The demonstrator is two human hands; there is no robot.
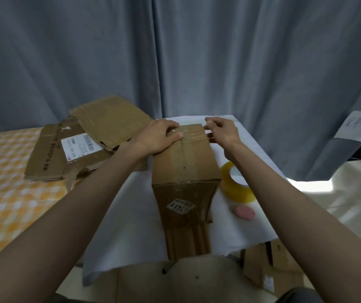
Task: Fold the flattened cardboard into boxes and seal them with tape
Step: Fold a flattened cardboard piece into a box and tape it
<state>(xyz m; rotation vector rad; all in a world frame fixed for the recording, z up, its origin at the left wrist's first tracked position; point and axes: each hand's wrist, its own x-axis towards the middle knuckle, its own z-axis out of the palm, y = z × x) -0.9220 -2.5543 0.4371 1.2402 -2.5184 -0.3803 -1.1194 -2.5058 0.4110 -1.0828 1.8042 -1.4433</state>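
Sealing: box (186, 162) folded; top seam taped.
Left hand (160, 136): pressing tape flat.
Right hand (223, 131): pinching tape end.
Remaining: flat cardboard (70, 149) beyond left hand.

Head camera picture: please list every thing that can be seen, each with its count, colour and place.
Box: one, brown, upright on the white table, centre, tape along its top seam.
Flat cardboard: a stack, count unclear, brown, on the checked surface at left.
Tape roll: one, clear yellowish, on the table right of the box.
Pink object: one, near the tape roll, kind unclear.
Table: one, white cover, centre.
Checked surface: one, orange and white, left.
Curtain: blue-grey, behind.
More cardboard: brown, on the floor, lower right.
Paper sheet: one, white, far right.
Left hand: pressing the box's far top edge.
Right hand: fingers curled at the box's far right corner.
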